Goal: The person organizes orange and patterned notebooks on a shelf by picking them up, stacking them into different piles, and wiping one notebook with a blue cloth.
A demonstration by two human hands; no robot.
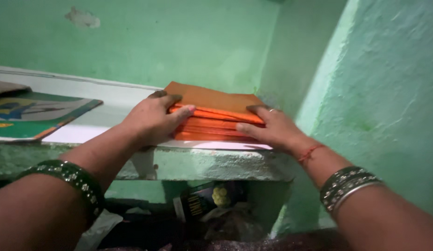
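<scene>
A stack of thin orange-edged books with a brown cover (211, 100) lies on a white-lined green shelf (216, 162) in the corner. My left hand (153, 120) grips the stack's left side, thumb across the front edges and fingers on top. On the right side my right hand (267, 128) presses against the stack, fingertips on the top cover and thumb along the front. Both wrists wear dark bangles; a red thread circles the right wrist.
A green illustrated book (37, 114) lies flat at the shelf's left. Green plaster walls (384, 93) close in behind and at the right. Below the shelf sit a dark printed packet (209, 200) and crumpled bags.
</scene>
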